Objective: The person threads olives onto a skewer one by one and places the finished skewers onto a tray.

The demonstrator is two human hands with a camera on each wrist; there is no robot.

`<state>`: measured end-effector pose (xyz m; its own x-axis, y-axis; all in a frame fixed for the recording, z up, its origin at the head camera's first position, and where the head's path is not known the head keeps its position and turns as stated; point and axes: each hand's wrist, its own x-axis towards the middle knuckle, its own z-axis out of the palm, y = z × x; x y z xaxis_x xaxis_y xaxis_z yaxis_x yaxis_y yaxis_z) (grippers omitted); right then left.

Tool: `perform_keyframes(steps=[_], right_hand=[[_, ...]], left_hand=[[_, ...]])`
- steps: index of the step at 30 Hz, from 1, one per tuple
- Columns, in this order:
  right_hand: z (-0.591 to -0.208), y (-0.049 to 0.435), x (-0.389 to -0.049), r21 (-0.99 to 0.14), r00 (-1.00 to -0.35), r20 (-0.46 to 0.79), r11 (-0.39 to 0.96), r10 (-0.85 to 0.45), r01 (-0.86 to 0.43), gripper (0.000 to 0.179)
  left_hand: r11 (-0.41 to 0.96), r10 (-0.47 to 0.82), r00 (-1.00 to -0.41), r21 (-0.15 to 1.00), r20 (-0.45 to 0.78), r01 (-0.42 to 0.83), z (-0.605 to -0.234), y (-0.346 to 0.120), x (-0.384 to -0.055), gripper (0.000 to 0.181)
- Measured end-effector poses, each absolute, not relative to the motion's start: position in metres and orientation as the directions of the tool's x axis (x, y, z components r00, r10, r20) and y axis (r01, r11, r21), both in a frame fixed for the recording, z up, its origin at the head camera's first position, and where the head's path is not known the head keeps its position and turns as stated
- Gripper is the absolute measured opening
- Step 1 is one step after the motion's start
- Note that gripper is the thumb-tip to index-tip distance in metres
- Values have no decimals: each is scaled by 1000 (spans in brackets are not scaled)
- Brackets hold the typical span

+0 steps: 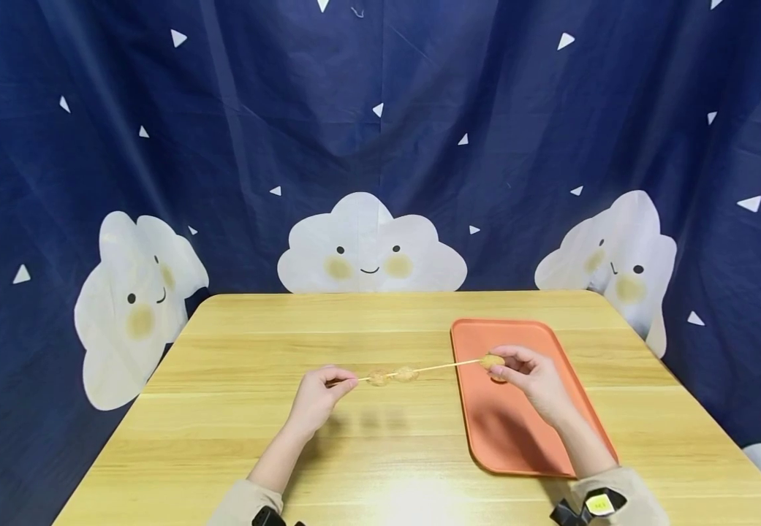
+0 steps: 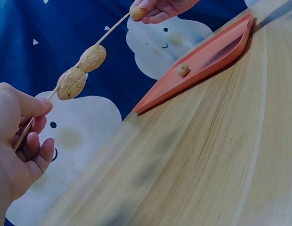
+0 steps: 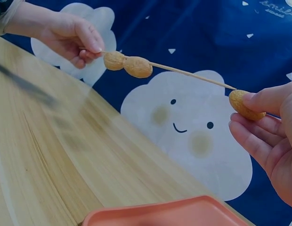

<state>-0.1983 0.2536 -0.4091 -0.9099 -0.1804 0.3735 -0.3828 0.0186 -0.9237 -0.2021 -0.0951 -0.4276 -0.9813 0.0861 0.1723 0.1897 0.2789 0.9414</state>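
Observation:
My left hand [image 1: 319, 398] pinches a thin wooden skewer [image 1: 444, 365] near its left end, between thumb and fingers. Two golden-brown, wrinkled fried balls [image 2: 72, 84] are threaded on it side by side, close to that hand. The rest of the stick runs bare toward the right and slopes slightly up. With thumb and fingertips, my right hand [image 1: 534, 380] holds another oval fried ball [image 3: 245, 104], which meets the skewer's far tip. Both hands are raised above the table. One more small ball [image 2: 183, 70] lies on the orange tray [image 1: 508, 449], partly hidden by the right hand in the head view.
The tray lies on the right side of the light wooden table [image 1: 235, 336], below my right hand and forearm. A dark blue curtain [image 1: 380, 146] with white clouds and triangles hangs just behind the table's far edge.

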Motion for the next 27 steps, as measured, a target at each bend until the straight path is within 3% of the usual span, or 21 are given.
perform_keyframes(steps=[17, 27], right_hand=[[-410, 255, -198, -930, -916, 359, 16, -179, -367, 27], [-406, 253, -195, -903, -904, 386, 125, -183, -411, 27]], left_hand=[[299, 85, -982, 935, 171, 189, -431, -95, -201, 4], [308, 112, -976, 928, 185, 211, -428, -95, -202, 4]])
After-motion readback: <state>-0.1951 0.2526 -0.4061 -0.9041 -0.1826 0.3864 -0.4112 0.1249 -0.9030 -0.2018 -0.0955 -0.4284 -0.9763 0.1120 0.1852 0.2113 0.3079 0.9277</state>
